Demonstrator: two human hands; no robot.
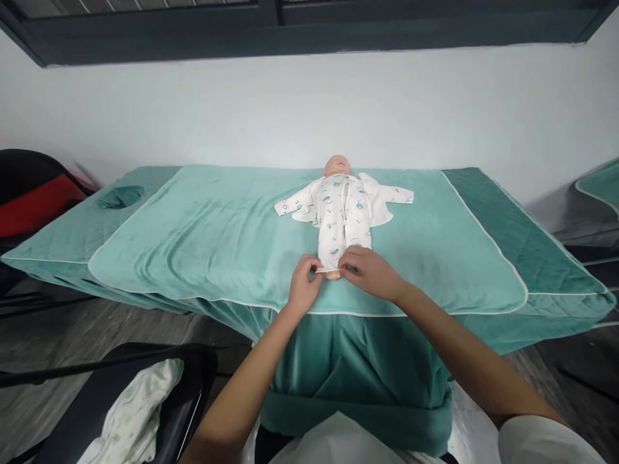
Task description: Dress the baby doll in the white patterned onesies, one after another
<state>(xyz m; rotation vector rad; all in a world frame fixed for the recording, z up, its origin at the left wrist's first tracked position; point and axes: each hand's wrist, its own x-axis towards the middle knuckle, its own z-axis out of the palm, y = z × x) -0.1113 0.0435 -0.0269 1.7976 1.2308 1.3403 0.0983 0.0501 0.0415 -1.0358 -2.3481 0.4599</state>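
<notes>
A baby doll [337, 165] lies on its back on a green bed cover, head toward the wall and feet toward me. It wears white printed baby pants [333, 225] and a white long-sleeved baby top [380, 200] spread open at both sides. My left hand [305, 281] pinches the left edge of a pant-leg cuff. Opposite it, my right hand [370, 272] pinches the same cuff's right edge. A foot of the doll [331, 275] shows just below that hem. The end of the other pant leg is hidden behind my right hand.
The bed [232, 245] stands against a white wall, with a round hole [120, 197] near its left end. At lower left, a patterned white cloth [138, 409] lies on a black chair [193, 380]. A red and black chair [39, 200] is at far left.
</notes>
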